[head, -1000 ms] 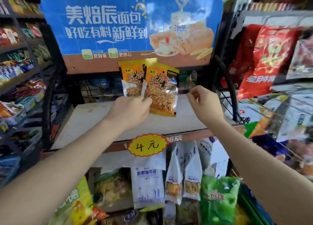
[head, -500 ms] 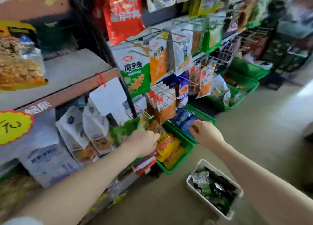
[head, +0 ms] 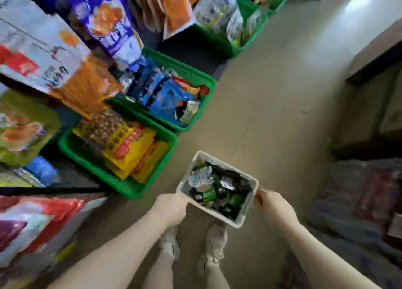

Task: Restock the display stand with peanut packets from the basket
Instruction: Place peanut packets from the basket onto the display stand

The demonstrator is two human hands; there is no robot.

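Note:
I look straight down at a small white basket (head: 239,221) on the floor, in front of my feet. Inside lie several green, black and silver packets (head: 212,192), blurred. My left hand (head: 171,208) is curled against the basket's near-left rim. My right hand (head: 273,206) has its fingertips closed on the basket's right corner. Neither hand holds a packet. The display stand and its peanut packets are out of view.
Two green baskets (head: 139,191) (head: 196,74) of snack packets stand on the floor at the left, and a third (head: 231,50) stands farther back. Hanging snack bags (head: 104,23) crowd the left side. My shoes (head: 214,242) are just behind the white basket. A dark counter edge (head: 369,68) is at the right.
My view swung from the stand's shelf down to the floor. Both hands left the orange peanut packets, dropped low and came onto the white basket's rim.

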